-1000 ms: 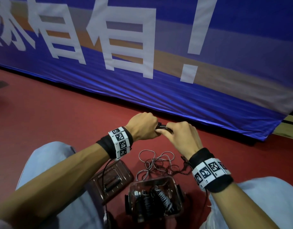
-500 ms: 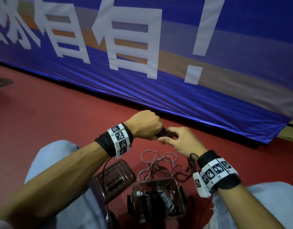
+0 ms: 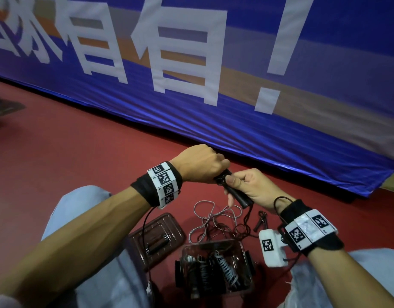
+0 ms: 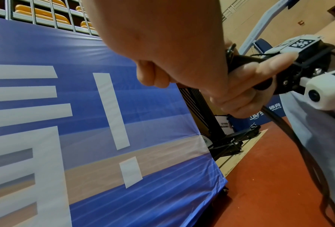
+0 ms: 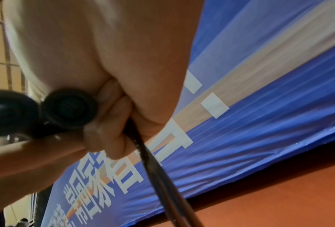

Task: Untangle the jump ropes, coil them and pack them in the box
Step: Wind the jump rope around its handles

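Since the earlier frame the right hand (image 3: 250, 188) has rotated palm-up, fingers curled round the black rope handles (image 3: 233, 190); the left hand (image 3: 199, 164) grips their far end. Nearer lie the tangled ropes (image 3: 216, 221), box (image 3: 247, 263) and, left, lid (image 3: 156, 236).

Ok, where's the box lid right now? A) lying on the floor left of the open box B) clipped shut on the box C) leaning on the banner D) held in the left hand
A: the brown lid lies flat on the red floor, left of the open box holding coiled ropes.
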Available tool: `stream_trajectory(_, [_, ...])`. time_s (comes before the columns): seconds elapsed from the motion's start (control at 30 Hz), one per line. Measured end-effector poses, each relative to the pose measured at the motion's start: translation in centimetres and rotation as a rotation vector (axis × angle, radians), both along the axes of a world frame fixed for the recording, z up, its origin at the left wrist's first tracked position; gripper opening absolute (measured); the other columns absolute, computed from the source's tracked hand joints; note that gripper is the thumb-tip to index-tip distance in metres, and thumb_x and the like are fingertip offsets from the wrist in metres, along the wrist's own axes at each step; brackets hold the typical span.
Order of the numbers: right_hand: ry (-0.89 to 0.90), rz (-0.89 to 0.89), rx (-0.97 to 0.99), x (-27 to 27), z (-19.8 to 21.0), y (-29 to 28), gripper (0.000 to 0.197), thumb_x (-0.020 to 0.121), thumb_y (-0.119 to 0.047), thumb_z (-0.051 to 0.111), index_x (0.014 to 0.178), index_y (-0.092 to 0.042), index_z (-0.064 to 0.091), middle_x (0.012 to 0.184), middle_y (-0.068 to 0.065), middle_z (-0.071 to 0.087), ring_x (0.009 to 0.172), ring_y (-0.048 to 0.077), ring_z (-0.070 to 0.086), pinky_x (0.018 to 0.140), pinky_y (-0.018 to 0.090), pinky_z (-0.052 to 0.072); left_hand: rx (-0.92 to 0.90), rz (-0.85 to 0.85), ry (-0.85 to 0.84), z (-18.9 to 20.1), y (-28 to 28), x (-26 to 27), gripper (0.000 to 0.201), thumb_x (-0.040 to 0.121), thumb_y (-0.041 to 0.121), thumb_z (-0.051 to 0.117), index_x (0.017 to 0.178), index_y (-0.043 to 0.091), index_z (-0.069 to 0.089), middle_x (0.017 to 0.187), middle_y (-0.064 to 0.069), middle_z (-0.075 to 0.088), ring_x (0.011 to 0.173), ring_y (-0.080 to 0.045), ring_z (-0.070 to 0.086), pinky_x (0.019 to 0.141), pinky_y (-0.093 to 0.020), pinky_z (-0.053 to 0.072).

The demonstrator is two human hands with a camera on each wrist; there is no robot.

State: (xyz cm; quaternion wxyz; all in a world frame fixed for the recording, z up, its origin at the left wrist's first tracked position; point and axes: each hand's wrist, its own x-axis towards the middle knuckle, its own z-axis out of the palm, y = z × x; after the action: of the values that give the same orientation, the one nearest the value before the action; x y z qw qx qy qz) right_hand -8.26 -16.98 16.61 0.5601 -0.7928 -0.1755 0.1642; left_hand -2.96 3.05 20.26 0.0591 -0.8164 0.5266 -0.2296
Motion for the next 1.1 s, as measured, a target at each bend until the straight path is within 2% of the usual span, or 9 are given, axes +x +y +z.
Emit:
stream_trajectory(0.1, [0.028,0.005,0.061,-0.3,0.5,0.0,0.054,0.096,-0.051,0.053,0.084,-0.002,0.074,0.069,0.018,0.073,0.066,0.03,0.056,0.064,0.04,0.039,-0.03,-0.011,0.011,0.0,0.1,-0.1,0.028,0.075,0.023,0.079,0.068,0.008,0.056,0.054,-0.003,0.053,0.035,-0.028,0.047,0.042,-0.023,0.021])
stream_trajectory(0.27, [0.207,0.034,0.214,-0.5,0.9,-0.3,0.061,0.092,-0.057,0.044,0.081,-0.006,0.076,0.063,0.014,0.069,0.055,0.02,0.061,0.056,0.027,0.044,-0.171,-0.04,0.094,-0.5,0.2,-0.2,0.03,0.084,0.035,0.05,0.073,0.008,0.057,0.059,-0.003,0.055,0.041,-0.027,0.051,0.045,-0.023,0.024])
stream_trajectory(0.4, [0.313,0.039,0.38,-0.7,0.8,-0.4,0.062,0.098,-0.051,0.037,0.081,-0.003,0.073,0.058,0.011,0.065,0.044,0.012,0.053,0.045,0.018,0.038,-0.234,-0.026,0.141,-0.8,0.1,-0.2,0.03,0.074,0.027,0.08,0.074,0.009,0.056,0.061,-0.003,0.057,0.043,-0.028,0.052,0.047,-0.024,0.028])
stream_trajectory(0.47, [0.33,0.023,0.446,-0.7,0.7,-0.2,0.062,0.1,-0.053,0.037,0.08,-0.005,0.071,0.057,0.009,0.062,0.042,0.011,0.049,0.049,0.023,0.03,-0.263,0.024,0.175,-1.0,0.0,-0.1,0.033,0.075,0.034,0.079,0.075,0.011,0.055,0.061,-0.002,0.058,0.044,-0.028,0.053,0.047,-0.025,0.031])
stream_trajectory(0.6, [0.33,-0.111,0.482,-0.5,0.4,0.4,0.062,0.101,-0.059,0.035,0.068,-0.007,0.046,0.043,0.003,0.04,0.042,0.013,0.03,0.051,0.023,0.033,-0.239,0.304,0.283,-0.9,-0.8,-0.4,0.038,0.087,0.05,0.068,0.078,0.018,0.049,0.071,-0.002,0.064,0.059,-0.029,0.06,0.056,-0.031,0.032])
stream_trajectory(0.73, [0.342,-0.238,0.607,0.6,-0.9,1.9,0.065,0.107,-0.057,0.03,0.058,-0.013,0.026,0.042,0.002,0.019,0.041,0.013,0.012,0.043,0.025,0.012,-0.33,0.449,0.397,-1.3,-1.6,-0.4,0.041,0.086,0.054,0.065,0.077,0.015,0.059,0.07,-0.004,0.063,0.07,-0.034,0.063,0.058,-0.033,0.038])
stream_trajectory(0.8, [0.324,-0.394,0.529,1.1,-1.5,3.0,0.063,0.109,-0.051,0.029,0.058,-0.014,0.027,0.039,0.002,0.022,0.036,0.01,0.015,0.045,0.022,0.009,-0.395,0.513,0.463,-1.7,-1.9,-0.2,0.043,0.086,0.055,0.064,0.071,0.016,0.055,0.064,0.0,0.055,0.068,-0.034,0.063,0.057,-0.032,0.037])
stream_trajectory(0.9, [0.157,-0.522,0.141,1.5,-2.7,3.8,0.054,0.11,-0.041,0.03,0.062,-0.018,0.038,0.043,-0.001,0.037,0.037,0.014,0.029,0.048,0.026,0.019,-0.417,0.634,0.531,-2.6,-2.4,0.1,0.047,0.087,0.054,0.063,0.066,0.014,0.052,0.061,0.003,0.051,0.062,-0.029,0.06,0.056,-0.031,0.039])
stream_trajectory(1.1, [-0.21,-0.438,-0.413,1.3,-3.6,2.8,0.035,0.105,-0.022,0.04,0.078,-0.01,0.059,0.07,0.007,0.061,0.068,0.032,0.057,0.062,0.038,0.037,-0.372,0.772,0.505,-4.3,-3.6,0.4,0.043,0.089,0.055,0.06,0.075,0.014,0.055,0.083,-0.011,0.067,0.08,-0.038,0.067,0.066,-0.037,0.047])
